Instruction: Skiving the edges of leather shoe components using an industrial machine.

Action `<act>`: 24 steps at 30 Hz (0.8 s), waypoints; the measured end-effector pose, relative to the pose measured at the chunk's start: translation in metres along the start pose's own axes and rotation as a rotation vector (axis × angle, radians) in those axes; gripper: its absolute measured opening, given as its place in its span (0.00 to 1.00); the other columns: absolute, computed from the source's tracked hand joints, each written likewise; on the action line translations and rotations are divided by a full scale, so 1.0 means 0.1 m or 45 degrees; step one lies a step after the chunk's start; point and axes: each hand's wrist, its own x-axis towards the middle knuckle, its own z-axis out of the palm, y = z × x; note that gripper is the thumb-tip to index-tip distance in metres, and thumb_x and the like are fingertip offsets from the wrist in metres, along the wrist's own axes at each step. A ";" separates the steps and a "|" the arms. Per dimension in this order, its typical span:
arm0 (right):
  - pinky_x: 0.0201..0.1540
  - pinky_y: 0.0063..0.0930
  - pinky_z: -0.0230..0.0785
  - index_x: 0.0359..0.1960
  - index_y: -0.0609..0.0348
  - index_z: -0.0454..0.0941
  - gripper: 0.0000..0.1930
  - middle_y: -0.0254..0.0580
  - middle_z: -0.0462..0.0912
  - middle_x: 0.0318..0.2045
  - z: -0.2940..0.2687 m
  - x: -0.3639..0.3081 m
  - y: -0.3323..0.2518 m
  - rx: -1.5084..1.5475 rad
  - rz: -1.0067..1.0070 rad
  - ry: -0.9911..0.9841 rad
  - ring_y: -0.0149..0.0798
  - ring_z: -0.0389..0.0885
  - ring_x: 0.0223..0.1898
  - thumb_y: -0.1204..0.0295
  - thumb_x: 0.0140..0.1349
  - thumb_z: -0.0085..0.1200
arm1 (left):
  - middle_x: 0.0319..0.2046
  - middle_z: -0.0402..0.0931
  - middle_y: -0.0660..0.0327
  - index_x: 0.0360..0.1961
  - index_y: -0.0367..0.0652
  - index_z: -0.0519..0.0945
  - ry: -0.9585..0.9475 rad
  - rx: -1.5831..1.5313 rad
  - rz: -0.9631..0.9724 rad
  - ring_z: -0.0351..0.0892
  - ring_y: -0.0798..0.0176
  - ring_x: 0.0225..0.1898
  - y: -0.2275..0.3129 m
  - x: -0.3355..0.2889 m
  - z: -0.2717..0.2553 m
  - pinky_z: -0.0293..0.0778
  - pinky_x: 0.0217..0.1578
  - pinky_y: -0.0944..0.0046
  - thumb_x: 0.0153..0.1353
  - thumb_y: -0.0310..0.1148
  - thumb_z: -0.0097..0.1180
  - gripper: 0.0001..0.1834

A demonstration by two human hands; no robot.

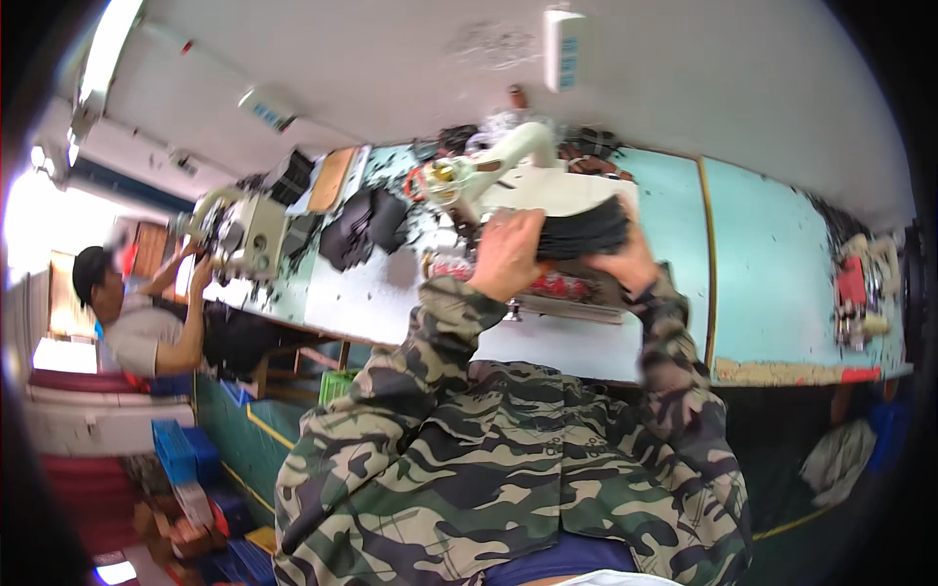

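Note:
A stack of thin black pieces (583, 232), like cut fabric or leather, is held level between my two hands above the sewing machine's bed. My left hand (508, 256) is closed on the stack's left end. At the other end my right hand (630, 262) grips it, with fingers partly hidden behind the pieces. Just beyond them stands the cream sewing machine (513, 151), its head to the left. Under the stack a red-patterned item (562, 284) shows on the machine's bed.
Black cut pieces (363, 227) lie in a pile on the pale table (664, 195) to the left. A brown board (332, 179) rests farther back. At far left a person (147, 317) works at another sewing machine (244, 234). A third machine (862, 293) stands far right.

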 end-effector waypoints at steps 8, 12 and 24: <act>0.54 0.36 0.66 0.56 0.60 0.68 0.39 0.52 0.78 0.47 -0.13 -0.07 -0.97 -1.296 0.170 -0.566 0.50 0.75 0.53 0.61 0.39 0.68 | 0.37 0.74 0.51 0.47 0.41 0.68 -0.032 -0.343 0.291 0.74 0.45 0.41 0.18 0.06 0.03 0.71 0.41 0.51 0.41 0.33 0.67 0.31; 0.52 0.33 0.70 0.55 0.72 0.68 0.24 0.49 0.78 0.48 -0.78 -0.57 -0.71 0.020 0.365 0.128 0.44 0.80 0.46 0.73 0.58 0.55 | 0.47 0.78 0.53 0.61 0.45 0.64 0.063 -0.688 -0.319 0.83 0.60 0.38 -0.07 -0.57 -0.42 0.78 0.34 0.65 0.58 0.32 0.60 0.30; 0.51 0.32 0.68 0.53 0.69 0.69 0.29 0.52 0.79 0.44 -1.06 -1.70 0.71 -1.042 0.664 0.690 0.42 0.78 0.46 0.62 0.56 0.61 | 0.42 0.77 0.38 0.45 0.29 0.76 -0.103 0.195 -1.466 0.77 0.40 0.46 -4.36 -1.75 -0.65 0.73 0.46 0.51 0.50 0.54 0.61 0.35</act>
